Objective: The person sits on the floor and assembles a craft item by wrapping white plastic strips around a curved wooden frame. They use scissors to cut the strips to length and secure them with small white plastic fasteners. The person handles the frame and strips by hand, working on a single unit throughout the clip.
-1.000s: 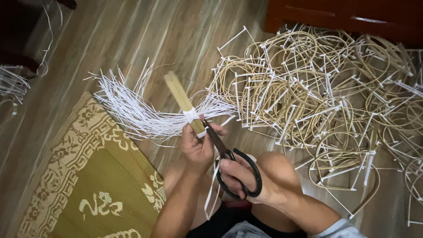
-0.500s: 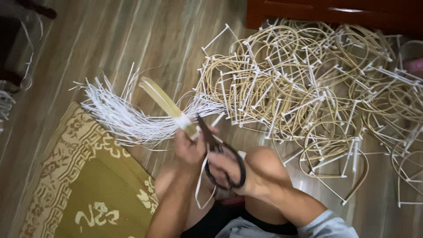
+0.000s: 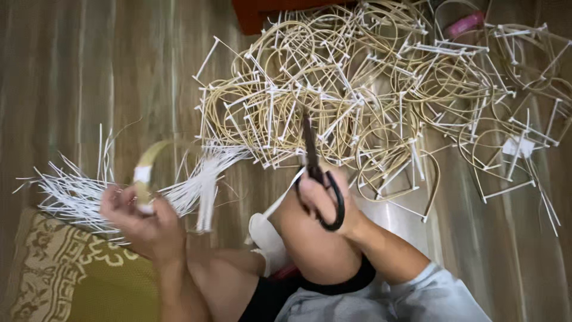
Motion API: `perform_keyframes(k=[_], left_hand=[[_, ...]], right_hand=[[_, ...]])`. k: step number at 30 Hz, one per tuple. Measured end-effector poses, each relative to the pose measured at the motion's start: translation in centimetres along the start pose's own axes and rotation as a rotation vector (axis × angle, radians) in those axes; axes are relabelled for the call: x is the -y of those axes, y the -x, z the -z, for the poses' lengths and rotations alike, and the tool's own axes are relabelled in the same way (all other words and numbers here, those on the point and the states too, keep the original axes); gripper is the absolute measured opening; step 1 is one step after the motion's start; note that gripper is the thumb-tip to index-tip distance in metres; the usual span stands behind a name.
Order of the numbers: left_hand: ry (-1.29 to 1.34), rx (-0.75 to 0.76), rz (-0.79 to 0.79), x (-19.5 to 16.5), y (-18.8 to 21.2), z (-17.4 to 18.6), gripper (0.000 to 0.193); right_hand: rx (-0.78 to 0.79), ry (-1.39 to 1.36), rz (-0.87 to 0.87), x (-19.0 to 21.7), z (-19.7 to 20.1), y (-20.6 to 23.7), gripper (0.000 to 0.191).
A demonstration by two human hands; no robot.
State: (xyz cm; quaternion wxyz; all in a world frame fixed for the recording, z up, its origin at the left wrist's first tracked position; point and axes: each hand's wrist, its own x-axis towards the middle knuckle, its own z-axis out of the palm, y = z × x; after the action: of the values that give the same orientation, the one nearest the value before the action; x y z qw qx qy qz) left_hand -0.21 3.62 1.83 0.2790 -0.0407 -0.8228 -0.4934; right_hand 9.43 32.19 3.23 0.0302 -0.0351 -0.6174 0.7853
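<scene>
Two hands: left hand holds one ring, right hand one scissors.

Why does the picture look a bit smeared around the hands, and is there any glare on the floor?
Head view: the left hand and its white-tied rattan strip are streaked by motion blur; the right hand with black scissors is softer too. The pile of rattan hoops reads sharper. The wooden floor shows pale sheen streaks, no hard glare; shadows are soft.
</scene>
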Motion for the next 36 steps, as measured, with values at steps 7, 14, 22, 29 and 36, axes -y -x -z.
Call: perform_keyframes(k=[7, 14, 22, 29, 36], left_hand=[[0.446, 0.658, 0.400, -2.9, 1.7, -0.1, 0.023], [0.700, 0.857, 0.574, -3.0, 3.9, 1.6, 0.025], [0.711, 0.885, 0.538, -2.0, 4.6, 2.6, 0.026], [0.921, 0.809, 0.652, -3.3, 4.7, 1.4, 0.041], [0.821, 0.756, 0.376, -5.1, 5.2, 0.2, 0.010]], right_hand=[[0.312, 0.359, 0.180, 0.8, -4.0, -1.0, 0.021], [0.319, 0.063, 0.304, 0.7, -6.6, -3.9, 0.025], [0.092, 0.393, 0.469, 2.6, -6.3, -4.9, 0.028], [-0.067, 0.616, 0.449, 3.5, -4.3, -5.9, 0.028], [-0.103, 0.790, 0.443, 1.6, -3.0, -7.2, 0.021]])
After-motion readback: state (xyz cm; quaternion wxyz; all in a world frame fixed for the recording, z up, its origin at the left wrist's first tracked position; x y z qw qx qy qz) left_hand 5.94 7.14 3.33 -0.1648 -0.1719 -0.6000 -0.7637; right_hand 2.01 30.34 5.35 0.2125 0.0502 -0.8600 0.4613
